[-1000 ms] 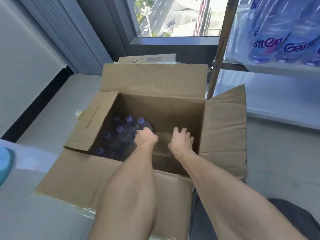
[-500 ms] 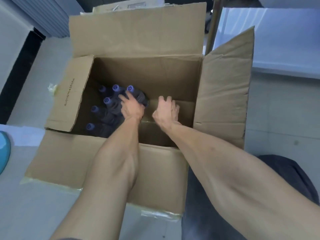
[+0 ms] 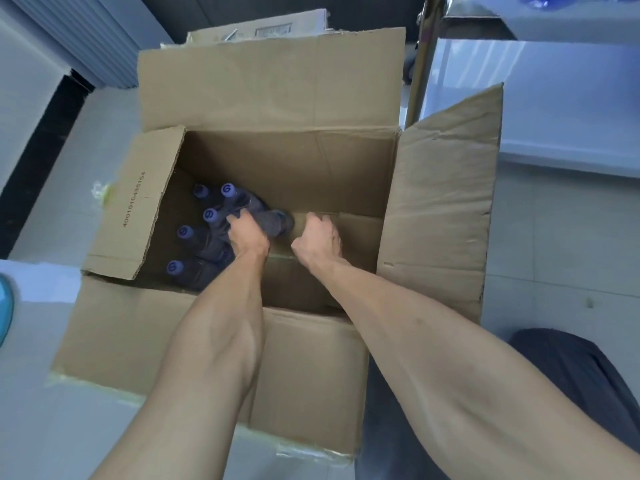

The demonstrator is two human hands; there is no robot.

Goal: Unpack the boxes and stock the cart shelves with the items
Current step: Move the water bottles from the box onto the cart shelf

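Observation:
An open cardboard box (image 3: 273, 84) stands on the floor with all flaps spread. Several dark bottles with purple caps (image 3: 185, 232) stand in its left half; the right half shows bare cardboard bottom. My left hand (image 3: 247, 235) reaches down into the box and grips one bottle (image 3: 275, 221), which leans to the right. My right hand (image 3: 317, 237) is beside it, a little apart, fingers relaxed over the box bottom and holding nothing. The cart's lower shelf (image 3: 554, 98) lies to the right of the box.
The cart's metal post (image 3: 420, 64) rises just behind the box's right flap. A second cardboard box (image 3: 263, 26) sits behind the open one. A blue object (image 3: 5, 313) shows at the left edge. My dark trouser leg (image 3: 571, 375) is at lower right.
Both hands have gone deeper into the box. My left hand has closed on a bottle and tipped it to the right. The view has tilted down, losing the upper cart shelf.

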